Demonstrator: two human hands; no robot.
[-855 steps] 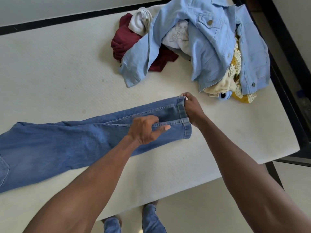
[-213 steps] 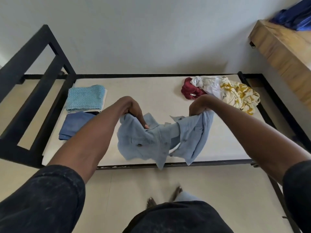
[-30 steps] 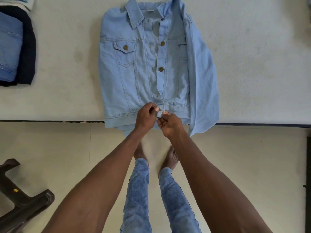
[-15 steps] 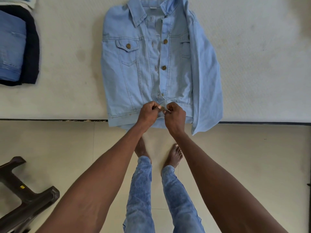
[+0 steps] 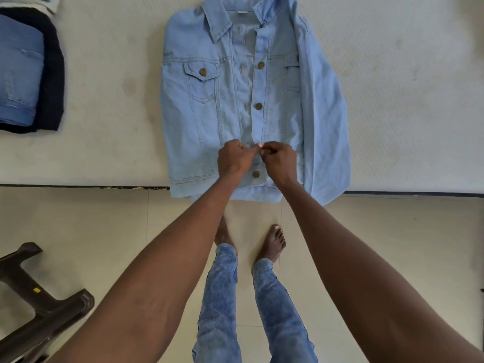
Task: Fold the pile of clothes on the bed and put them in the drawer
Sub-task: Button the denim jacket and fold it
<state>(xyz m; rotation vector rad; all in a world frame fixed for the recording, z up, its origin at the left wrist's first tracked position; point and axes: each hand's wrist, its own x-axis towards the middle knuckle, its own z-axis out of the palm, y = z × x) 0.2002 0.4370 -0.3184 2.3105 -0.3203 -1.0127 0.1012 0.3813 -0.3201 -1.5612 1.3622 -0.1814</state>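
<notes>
I have the pale denim jacket (image 5: 251, 100) lying front-up on the white mattress (image 5: 406, 100), collar at the far side, its hem hanging just over the near edge of the bed. My left hand (image 5: 234, 159) and right hand (image 5: 280, 159) meet at the front placket a little above the hem; both are curled, fingertips pinching the two placket edges together where a fastening would sit — I judge I am doing up a button. The bottom button (image 5: 256, 174), just nearer me than my hands, looks done up, while the two buttons farther up the placket sit beside an open gap. To do this well I would keep the placket flat against the mattress, hold the buttonhole edge taut with one hand and feed the button through with the other, then work toward the collar so the fronts line up before folding. The right sleeve (image 5: 327, 127) lies down the jacket's right side, its cuff drooping over the bed edge; it will want tucking in. To the jacket's left, well apart, sits a stack of folded clothes (image 5: 23, 74) — blue denim on top of something dark. No drawer or other container shows, so I cannot say what one holds. A dark plastic stool (image 5: 39, 310) stands on the tiled floor (image 5: 91, 231) near my left arm.
</notes>
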